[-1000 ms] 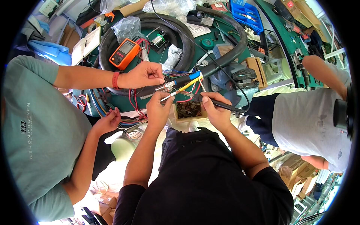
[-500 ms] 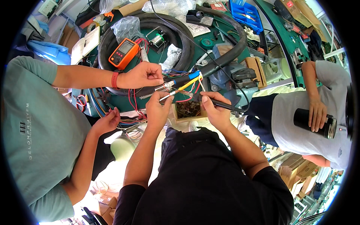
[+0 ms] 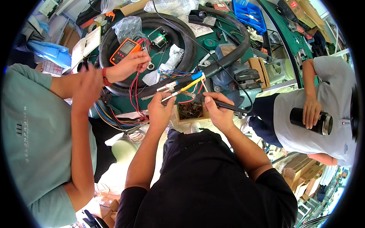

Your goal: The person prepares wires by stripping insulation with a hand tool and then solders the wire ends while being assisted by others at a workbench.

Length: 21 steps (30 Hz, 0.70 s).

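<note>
My left hand (image 3: 160, 110) pinches a thin white wire (image 3: 169, 97) near the stripped end of a thick black cable (image 3: 186, 81). Beside it are a yellow wire (image 3: 192, 84), white and red strands, and a blue band (image 3: 197, 75) round the cable. In my right hand (image 3: 219, 116) is a black pen-shaped tool (image 3: 222, 105) with a cord, its front end close to the bare wires. Whether it touches them is too small to tell. Silvery connector parts (image 3: 167, 87) lie just beyond my left fingers.
A co-worker's hand (image 3: 138, 62) on the left is by an orange meter (image 3: 125, 50). Another person, right, holds a black bottle (image 3: 310, 121). Below the wires stands a wooden box (image 3: 190, 121) of scraps; a bench vice (image 3: 228, 78) and blue tray (image 3: 249, 17) lie beyond.
My hands have stayed in place. The left co-worker's near-cable hand has drawn back toward the meter; their other hand has risen and is blurred. The right person's bottle has shifted slightly left.
</note>
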Motion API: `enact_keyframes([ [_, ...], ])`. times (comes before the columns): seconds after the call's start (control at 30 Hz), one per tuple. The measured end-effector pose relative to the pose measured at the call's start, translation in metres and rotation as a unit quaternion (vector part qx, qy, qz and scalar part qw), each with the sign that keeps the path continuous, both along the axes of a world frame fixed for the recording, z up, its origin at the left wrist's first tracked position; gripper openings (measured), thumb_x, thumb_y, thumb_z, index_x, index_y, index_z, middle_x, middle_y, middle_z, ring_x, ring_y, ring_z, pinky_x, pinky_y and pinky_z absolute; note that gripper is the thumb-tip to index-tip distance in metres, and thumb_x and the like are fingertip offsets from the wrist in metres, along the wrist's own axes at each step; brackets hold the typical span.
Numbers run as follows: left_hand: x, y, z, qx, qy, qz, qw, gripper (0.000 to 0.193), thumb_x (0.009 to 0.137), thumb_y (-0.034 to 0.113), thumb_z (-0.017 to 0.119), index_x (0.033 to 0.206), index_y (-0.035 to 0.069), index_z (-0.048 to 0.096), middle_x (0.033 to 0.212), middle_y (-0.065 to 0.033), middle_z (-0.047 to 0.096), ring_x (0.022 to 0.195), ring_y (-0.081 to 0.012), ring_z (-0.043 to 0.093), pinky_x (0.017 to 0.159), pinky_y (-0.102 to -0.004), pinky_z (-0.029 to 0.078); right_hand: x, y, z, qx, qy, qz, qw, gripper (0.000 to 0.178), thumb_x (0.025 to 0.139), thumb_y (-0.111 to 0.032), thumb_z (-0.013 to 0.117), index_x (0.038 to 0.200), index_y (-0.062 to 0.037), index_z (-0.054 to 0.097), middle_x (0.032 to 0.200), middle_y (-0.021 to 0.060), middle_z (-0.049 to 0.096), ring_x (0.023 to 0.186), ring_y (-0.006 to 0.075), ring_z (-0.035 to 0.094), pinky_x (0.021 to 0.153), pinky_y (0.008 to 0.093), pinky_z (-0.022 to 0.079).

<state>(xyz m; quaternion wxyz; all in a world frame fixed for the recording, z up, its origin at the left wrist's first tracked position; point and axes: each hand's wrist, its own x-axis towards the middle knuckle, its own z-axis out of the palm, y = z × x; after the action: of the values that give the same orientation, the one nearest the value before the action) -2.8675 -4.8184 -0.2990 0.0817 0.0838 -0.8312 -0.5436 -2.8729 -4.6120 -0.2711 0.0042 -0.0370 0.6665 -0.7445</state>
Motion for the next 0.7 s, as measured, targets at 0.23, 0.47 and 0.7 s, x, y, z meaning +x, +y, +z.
enact_keyframes([
  [0.23,0.001,0.0,-0.001,0.02,-0.005,0.006,1.0,0.018,0.084,0.004,0.071,0.095,-0.003,0.058,0.089,-0.0118,0.068,0.077,-0.0147,0.068,0.067,-0.0265,0.053,0.0,0.0,-0.001,0.005,-0.004,-0.004,1.0,0.019,0.093,-0.012,0.063,0.104,0.003,0.065,0.076,0.0035,0.064,0.067,0.0071,0.057,0.061,0.0211,0.046],
  [0.47,0.001,0.005,0.001,0.031,0.0,0.028,0.999,0.02,0.081,0.006,0.074,0.094,-0.002,0.06,0.086,-0.0139,0.069,0.074,-0.0184,0.068,0.066,-0.0297,0.053,-0.001,0.004,0.005,-0.106,-0.031,-0.033,0.993,0.02,0.092,-0.014,0.065,0.104,0.0023,0.066,0.074,0.0033,0.062,0.065,0.008,0.056,0.058,0.0227,0.046],
  [0.7,0.006,0.001,-0.009,-0.017,0.027,0.033,0.999,0.023,0.079,0.008,0.075,0.093,-0.002,0.061,0.09,-0.017,0.068,0.081,-0.0269,0.068,0.073,-0.0342,0.053,-0.01,0.013,0.039,-0.094,-0.043,-0.061,0.993,0.031,0.096,-0.027,0.058,0.094,0.0034,0.063,0.065,0.0036,0.056,0.055,0.0098,0.053,0.051,0.0246,0.042],
])
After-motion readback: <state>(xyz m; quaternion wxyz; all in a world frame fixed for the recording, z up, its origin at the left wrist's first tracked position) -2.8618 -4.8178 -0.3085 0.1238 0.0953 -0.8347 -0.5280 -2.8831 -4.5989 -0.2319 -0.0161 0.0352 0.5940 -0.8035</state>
